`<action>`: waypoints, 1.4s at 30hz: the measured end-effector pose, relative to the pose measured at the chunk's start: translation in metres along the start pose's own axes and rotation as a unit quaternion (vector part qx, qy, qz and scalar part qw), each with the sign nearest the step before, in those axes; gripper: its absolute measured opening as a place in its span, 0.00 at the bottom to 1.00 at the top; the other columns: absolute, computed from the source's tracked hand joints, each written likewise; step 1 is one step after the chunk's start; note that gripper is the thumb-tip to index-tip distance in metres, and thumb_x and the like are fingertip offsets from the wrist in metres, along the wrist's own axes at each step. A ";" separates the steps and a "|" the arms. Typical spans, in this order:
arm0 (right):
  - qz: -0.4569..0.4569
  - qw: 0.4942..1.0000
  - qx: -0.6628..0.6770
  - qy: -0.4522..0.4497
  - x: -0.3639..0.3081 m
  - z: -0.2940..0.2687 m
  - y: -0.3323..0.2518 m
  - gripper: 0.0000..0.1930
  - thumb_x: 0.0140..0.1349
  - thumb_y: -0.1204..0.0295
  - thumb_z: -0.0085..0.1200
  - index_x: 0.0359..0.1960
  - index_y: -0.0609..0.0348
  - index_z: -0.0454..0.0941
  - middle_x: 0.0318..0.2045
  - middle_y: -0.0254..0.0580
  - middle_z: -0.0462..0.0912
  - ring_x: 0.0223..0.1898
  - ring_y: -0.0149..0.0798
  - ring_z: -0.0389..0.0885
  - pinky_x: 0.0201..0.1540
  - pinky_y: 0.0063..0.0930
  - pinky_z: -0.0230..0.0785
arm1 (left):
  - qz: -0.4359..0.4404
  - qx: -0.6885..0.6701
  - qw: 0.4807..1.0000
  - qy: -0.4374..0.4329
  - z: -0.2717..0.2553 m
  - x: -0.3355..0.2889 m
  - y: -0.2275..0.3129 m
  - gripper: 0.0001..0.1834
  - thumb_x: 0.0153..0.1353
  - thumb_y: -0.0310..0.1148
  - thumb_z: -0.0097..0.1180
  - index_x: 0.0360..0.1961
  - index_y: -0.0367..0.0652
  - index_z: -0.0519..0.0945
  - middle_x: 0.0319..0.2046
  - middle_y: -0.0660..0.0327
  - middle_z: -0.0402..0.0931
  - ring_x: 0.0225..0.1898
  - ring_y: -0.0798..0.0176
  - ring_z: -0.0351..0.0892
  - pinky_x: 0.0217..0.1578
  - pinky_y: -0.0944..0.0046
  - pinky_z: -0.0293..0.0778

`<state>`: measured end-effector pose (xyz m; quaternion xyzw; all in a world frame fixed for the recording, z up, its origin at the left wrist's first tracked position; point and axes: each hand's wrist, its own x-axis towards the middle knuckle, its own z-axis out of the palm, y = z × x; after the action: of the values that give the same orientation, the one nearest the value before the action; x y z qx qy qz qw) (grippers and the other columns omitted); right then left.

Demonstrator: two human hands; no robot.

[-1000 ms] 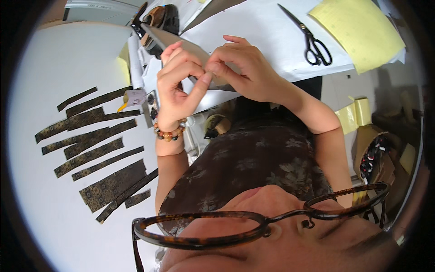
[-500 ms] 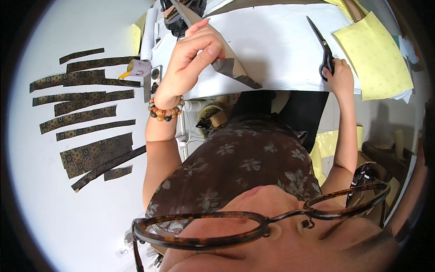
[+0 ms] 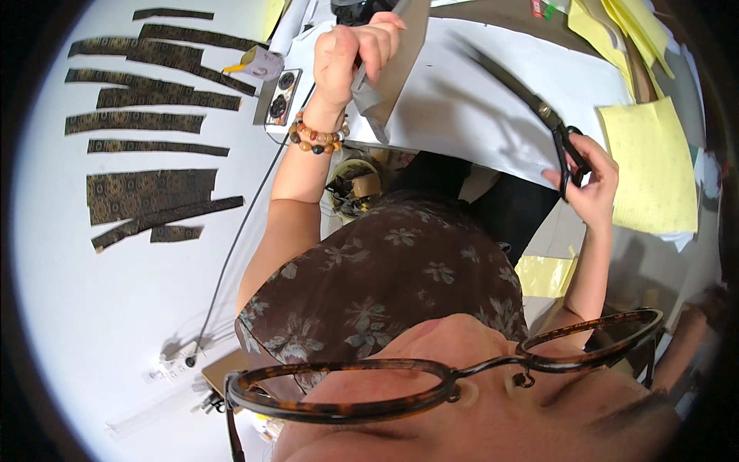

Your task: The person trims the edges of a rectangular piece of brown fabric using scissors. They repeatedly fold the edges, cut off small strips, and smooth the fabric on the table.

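My left hand (image 3: 354, 58), wearing bead bracelets (image 3: 317, 140), is closed on a grey-brown piece of fabric (image 3: 404, 73), raised over the table's left part. Part of that fabric hangs folded below my fingers toward the near edge. On the right, my right hand (image 3: 594, 185) has its fingers in the handles of black scissors (image 3: 548, 115). The blades point up and left above the white sheet (image 3: 462, 115) and look a little blurred. Whether they stand slightly apart is hard to see.
Dark patterned fabric strips (image 3: 154, 123) hang in rows on the left white surface. A socket panel (image 3: 281, 100) and small holder (image 3: 258, 63) border the table. Yellow sheets (image 3: 650, 162) lie right. Below the near edge stands a bin (image 3: 354, 173) of scraps.
The scissors have come up off the sheet, and my right hand has moved slightly nearer. My left hand has shifted right and up with the fabric. The whole view has tilted.
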<state>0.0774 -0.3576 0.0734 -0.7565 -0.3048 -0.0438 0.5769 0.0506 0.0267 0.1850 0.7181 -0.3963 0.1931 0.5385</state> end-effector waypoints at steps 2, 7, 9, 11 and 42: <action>-0.084 0.994 -0.002 -0.075 0.016 0.000 -0.020 0.31 0.38 0.70 0.82 0.48 0.65 0.83 0.35 0.38 0.82 0.28 0.25 0.75 0.27 0.17 0.63 | -0.007 -0.022 1.000 -0.007 -0.004 -0.002 -0.003 0.38 0.81 0.51 0.25 0.15 0.44 0.71 0.14 0.66 0.65 0.22 0.62 0.65 0.55 0.50 0.66; -0.120 0.982 0.006 -0.145 0.039 0.023 -0.027 0.31 0.39 0.70 0.81 0.48 0.65 0.85 0.27 0.36 0.81 0.24 0.26 0.72 0.24 0.19 0.62 | -0.040 -0.049 0.998 -0.028 -0.015 -0.002 -0.001 0.36 0.81 0.53 0.29 0.18 0.44 0.72 0.15 0.67 0.66 0.23 0.65 0.64 0.55 0.49 0.67; -0.129 0.980 0.014 -0.150 0.044 0.030 -0.022 0.31 0.39 0.70 0.81 0.48 0.65 0.85 0.27 0.36 0.81 0.23 0.26 0.71 0.23 0.19 0.62 | -0.034 -0.037 0.998 -0.045 -0.015 0.000 0.000 0.36 0.80 0.53 0.30 0.18 0.44 0.73 0.15 0.67 0.66 0.24 0.65 0.65 0.55 0.49 0.68; -0.131 0.981 0.023 -0.145 0.047 0.033 -0.020 0.31 0.39 0.70 0.81 0.48 0.65 0.85 0.27 0.36 0.81 0.23 0.26 0.71 0.23 0.19 0.62 | -0.028 -0.041 0.998 -0.044 -0.016 0.001 0.000 0.35 0.80 0.53 0.32 0.18 0.43 0.73 0.14 0.67 0.66 0.24 0.65 0.65 0.55 0.49 0.68; -0.160 0.976 0.021 -0.144 0.057 0.037 -0.022 0.34 0.35 0.82 0.77 0.52 0.58 0.85 0.29 0.36 0.83 0.23 0.25 0.71 0.22 0.19 0.60 | -0.038 -0.047 0.996 -0.061 -0.020 0.001 -0.006 0.36 0.80 0.55 0.25 0.19 0.48 0.71 0.14 0.69 0.66 0.23 0.64 0.64 0.55 0.48 0.63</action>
<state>0.1018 -0.2978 0.1034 -0.6843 -0.5024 -0.0199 0.5282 0.0590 0.0451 0.1891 0.7171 -0.4096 0.1099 0.5531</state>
